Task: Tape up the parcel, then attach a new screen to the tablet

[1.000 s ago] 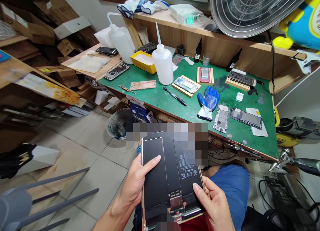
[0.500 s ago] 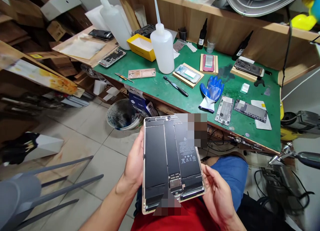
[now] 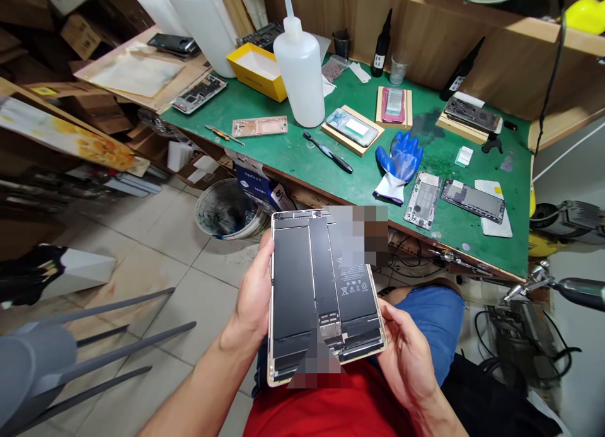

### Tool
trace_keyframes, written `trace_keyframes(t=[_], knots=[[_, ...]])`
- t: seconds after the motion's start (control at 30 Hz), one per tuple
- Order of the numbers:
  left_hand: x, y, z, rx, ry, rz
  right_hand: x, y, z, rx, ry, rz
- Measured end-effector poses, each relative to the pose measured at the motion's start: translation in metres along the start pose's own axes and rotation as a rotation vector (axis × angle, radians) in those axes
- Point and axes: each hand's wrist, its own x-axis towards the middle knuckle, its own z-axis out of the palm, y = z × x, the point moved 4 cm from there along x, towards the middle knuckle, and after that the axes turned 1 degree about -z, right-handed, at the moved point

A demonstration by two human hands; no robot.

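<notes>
1. Tablet chassis (image 3: 321, 292), batteries exposed, is sitting above my lap, before the green workbench (image 3: 368, 178).
2. I'm gripping its left edge with my left hand (image 3: 253, 298), fingers clamped.
3. I'm clasping its lower right corner with my right hand (image 3: 406, 361).

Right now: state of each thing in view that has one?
Opened tablet: screen off, batteries exposed, held by left hand and right hand.
Squeeze bottle: upright, capped.
Blue glove: lying flat, unworn.
Yellow box: open.
Phone frame: stripped, lying flat.
</notes>
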Motion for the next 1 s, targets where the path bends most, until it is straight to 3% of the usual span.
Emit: trace_keyframes(t=[0.63,0.8,1.0], knots=[[0.003,-0.002,-0.001,-0.019,0.004,-0.06,0.0,0.001,-0.002,-0.013,0.005,-0.017],[0.006,-0.015,-0.006,-0.055,-0.105,-0.285,-0.002,0.002,-0.002,-0.143,0.026,-0.012],[0.008,-0.016,-0.005,-0.068,-0.172,-0.261,-0.002,0.003,-0.001,-0.14,0.11,-0.026]])
